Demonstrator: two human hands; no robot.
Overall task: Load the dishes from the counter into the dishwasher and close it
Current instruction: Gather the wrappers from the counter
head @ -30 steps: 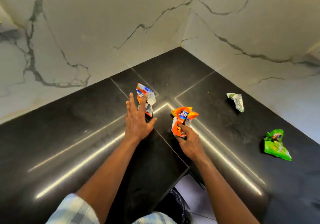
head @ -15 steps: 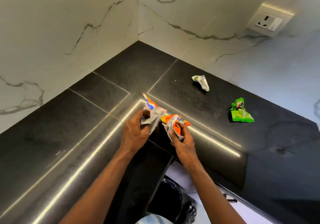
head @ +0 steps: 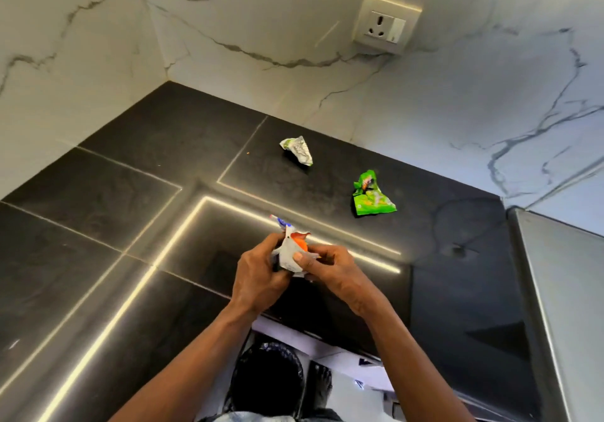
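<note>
No dishes or dishwasher are in view. Both my hands meet above the black counter (head: 98, 212) near its inner corner edge. My left hand (head: 258, 278) and my right hand (head: 333, 271) together grip crumpled orange, white and blue snack wrappers (head: 291, 251), bunched between the fingers. Farther back on the counter lie a crumpled silver-green wrapper (head: 298, 150) and a green wrapper (head: 371, 196), both out of my hands.
White marble walls meet in a corner behind the counter, with a wall socket (head: 385, 24) on the right wall. A steel surface (head: 565, 291) borders the counter at right. Below the counter edge stands a bin lined with a black bag (head: 266, 379), beside my foot.
My left hand took hold of the second orange wrapper, and both hands brought their wrappers together into one bunch. The view swung to the right, revealing the socket.
</note>
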